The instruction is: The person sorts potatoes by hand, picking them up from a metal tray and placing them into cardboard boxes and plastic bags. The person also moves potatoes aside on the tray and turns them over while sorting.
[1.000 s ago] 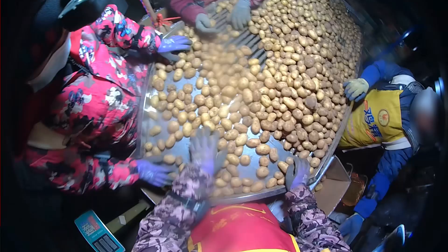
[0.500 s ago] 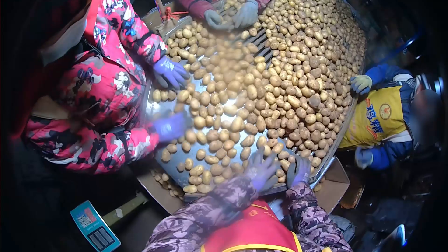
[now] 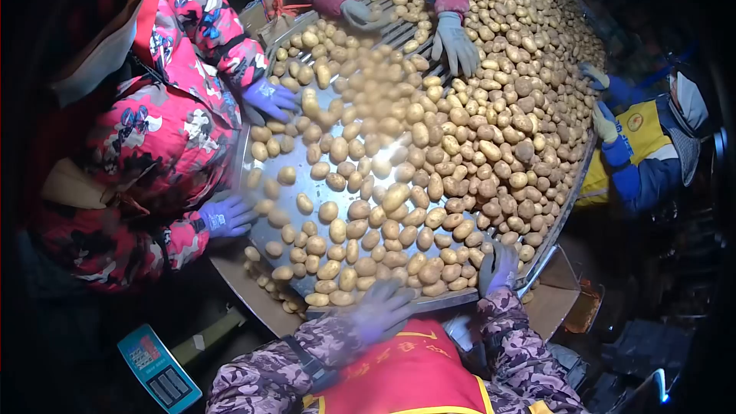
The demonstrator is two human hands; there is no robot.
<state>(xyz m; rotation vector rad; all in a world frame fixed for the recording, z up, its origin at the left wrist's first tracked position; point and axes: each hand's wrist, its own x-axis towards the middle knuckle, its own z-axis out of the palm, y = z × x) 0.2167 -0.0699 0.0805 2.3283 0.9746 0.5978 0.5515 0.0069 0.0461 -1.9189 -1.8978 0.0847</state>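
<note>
Many potatoes [image 3: 395, 198] lie on a metal sorting table [image 3: 295, 192], loosely spread at its middle and heaped at the right. My left hand [image 3: 379, 311], in a purple-grey glove, is over the table's near edge, in front of the nearest potatoes; it is motion-blurred, with its fingers apart and nothing seen in it. My right hand [image 3: 499, 267], gloved too, is at the near right corner beside the heaped potatoes, fingers up and apart, with no potato seen in it.
Co-workers stand around the table: a person in a pink camouflage jacket [image 3: 180, 119] at left, one with grey gloves [image 3: 457, 44] at the top, one in a yellow apron [image 3: 640, 134] at right. A scale display [image 3: 159, 368] and cardboard box [image 3: 553, 291] are below.
My left hand has moved left and back toward me, off the potatoes. My right hand has shifted slightly. Potatoes have rolled about, and the co-workers' hands have moved.
</note>
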